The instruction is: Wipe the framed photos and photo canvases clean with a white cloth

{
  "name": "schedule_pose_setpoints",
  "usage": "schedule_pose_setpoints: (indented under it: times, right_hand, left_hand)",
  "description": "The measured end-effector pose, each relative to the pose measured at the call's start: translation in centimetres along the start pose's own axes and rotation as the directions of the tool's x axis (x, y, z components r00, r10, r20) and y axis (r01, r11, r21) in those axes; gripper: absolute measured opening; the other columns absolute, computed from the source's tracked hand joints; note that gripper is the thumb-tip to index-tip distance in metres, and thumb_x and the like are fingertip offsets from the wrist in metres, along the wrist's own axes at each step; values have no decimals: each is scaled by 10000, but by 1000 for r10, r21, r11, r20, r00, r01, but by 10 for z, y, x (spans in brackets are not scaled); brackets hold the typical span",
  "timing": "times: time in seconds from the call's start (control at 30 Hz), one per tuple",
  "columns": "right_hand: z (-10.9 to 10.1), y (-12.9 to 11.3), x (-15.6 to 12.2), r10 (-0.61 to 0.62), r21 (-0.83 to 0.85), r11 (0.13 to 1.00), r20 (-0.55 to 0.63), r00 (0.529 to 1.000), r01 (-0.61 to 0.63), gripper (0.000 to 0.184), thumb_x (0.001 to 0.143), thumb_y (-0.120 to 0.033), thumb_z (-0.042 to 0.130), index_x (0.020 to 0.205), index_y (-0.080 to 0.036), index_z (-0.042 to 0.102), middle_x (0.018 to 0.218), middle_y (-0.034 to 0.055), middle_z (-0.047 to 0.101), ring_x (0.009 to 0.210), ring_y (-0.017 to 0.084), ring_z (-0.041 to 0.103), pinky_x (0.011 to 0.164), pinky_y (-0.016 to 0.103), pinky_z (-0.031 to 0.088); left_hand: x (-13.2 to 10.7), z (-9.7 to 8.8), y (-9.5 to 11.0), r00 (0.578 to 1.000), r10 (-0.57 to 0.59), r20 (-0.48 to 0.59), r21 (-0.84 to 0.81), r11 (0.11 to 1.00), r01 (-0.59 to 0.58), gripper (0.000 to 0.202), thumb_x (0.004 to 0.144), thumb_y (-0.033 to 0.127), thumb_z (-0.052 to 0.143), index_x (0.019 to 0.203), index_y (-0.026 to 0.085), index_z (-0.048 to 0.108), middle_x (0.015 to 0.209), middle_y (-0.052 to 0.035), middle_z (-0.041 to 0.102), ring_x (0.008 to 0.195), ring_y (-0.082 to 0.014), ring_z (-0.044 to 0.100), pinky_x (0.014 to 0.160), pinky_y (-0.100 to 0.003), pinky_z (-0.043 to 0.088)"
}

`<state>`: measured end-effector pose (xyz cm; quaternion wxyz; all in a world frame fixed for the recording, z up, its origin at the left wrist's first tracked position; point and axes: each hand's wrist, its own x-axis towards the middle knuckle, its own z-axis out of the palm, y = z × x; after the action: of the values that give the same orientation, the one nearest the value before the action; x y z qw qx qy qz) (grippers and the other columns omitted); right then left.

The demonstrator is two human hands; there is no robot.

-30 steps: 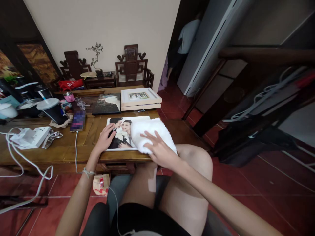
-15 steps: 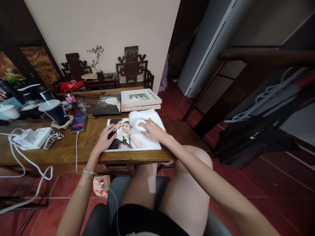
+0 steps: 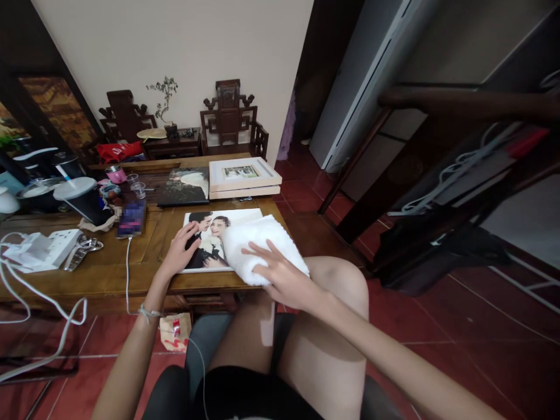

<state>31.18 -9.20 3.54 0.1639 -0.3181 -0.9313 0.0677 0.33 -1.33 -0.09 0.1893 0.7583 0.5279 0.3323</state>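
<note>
A wedding photo panel (image 3: 213, 242) with white edges lies flat at the table's near edge, showing a couple. My left hand (image 3: 179, 245) rests on its left side, fingers stretched out and holding nothing. Over the right part of the panel lies a fluffy white towel (image 3: 280, 236), which hides that part of the picture and hangs past the panel's near right corner. My right hand (image 3: 282, 271) presses on the towel near the front edge, with its fingers bent into the cloth.
Behind the panel are a dark photo panel (image 3: 186, 185) and stacked light wooden frames (image 3: 245, 178). To the left are a phone (image 3: 131, 219) on a white cable, a lidded dark cup (image 3: 85, 201) and a power strip (image 3: 55, 251). A paper bag (image 3: 175, 332) lies below the table.
My right hand has drawn the towel toward me, down to the panel's near edge, baring the far right corner. My left hand stays on the panel. The view has shifted slightly.
</note>
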Motion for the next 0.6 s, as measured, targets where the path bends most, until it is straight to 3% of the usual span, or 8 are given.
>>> schedule_pose_setpoints:
  times: [0.17,0.4,0.6]
  right_hand:
    - [5,9,-5,-46,17,999,-77,996,48,347,628,16,454,870,-164,625,1473,176,477,1448,319,285,1168,631,190]
    - [7,54,23,137,-9,990,-135,981,-140,334,691,13,475,952,-136,621,1435,234,500,1434,332,316,1154,617,235]
    - [10,46,26,197,-23,979,-118,973,-201,372,697,23,466,996,-136,620,1476,204,463,1454,353,263,1144,660,197]
  left_hand:
    - [-1,1,-1,1000,10,-1,12,1000,-10,508,919,449,492,1382,242,528,1517,-91,433,1427,-256,346,1180,-491,234]
    - [-1,1,-2,1000,6,-7,22,1000,-6,526,920,454,488,1391,222,518,1523,-97,424,1430,-245,341,1186,-473,225]
    - [-2,0,0,1000,-5,-10,9,1000,5,510,919,445,493,1384,237,525,1522,-92,428,1428,-243,344,1185,-482,224]
